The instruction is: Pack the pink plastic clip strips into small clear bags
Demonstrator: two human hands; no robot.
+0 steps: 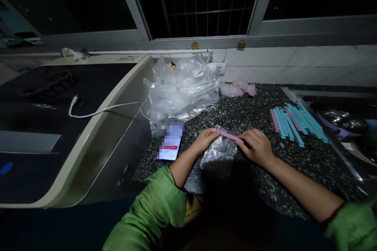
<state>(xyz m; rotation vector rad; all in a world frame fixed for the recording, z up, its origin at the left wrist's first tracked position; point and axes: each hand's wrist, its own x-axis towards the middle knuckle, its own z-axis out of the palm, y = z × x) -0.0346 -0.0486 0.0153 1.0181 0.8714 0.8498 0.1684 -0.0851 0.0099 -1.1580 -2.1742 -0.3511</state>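
Observation:
A pink plastic strip [228,136] lies across the top of a small clear plastic bag [219,155] on the dark speckled counter [244,113]. My left hand [204,141] pinches the strip's left end and the bag's corner. My right hand [257,148] is closed on the strip's right end. Both sleeves are green.
A pile of blue and pink strips [296,122] lies to the right, near a steel sink [338,115]. A heap of clear bags [181,90] sits behind a phone [170,141]. More pink strips in bags [240,89] rest by the wall. A white cable [100,110] crosses the appliance at left.

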